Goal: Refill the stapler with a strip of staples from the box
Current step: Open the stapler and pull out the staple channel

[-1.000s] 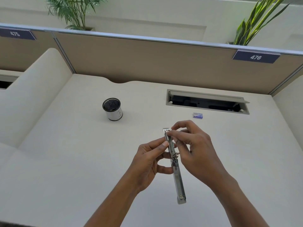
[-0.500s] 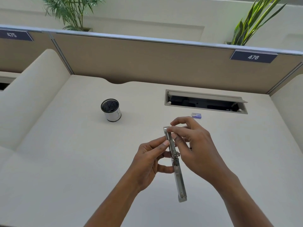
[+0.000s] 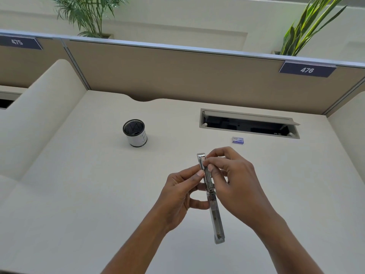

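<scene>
Placards (image 3: 307, 70) read 476 and 475; hands hold stapler (image 3: 214, 206).

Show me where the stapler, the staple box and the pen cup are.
stapler (image 3: 214, 212): head view, on its clear lower half.
staple box (image 3: 237, 140): head view, on its blue top face.
pen cup (image 3: 138, 138): head view, on its white side wall.

both hands (image 3: 207, 186) around the opened stapler (image 3: 214, 210) above the desk (image 3: 79, 194), staple box (image 3: 237, 140) beyond
</scene>
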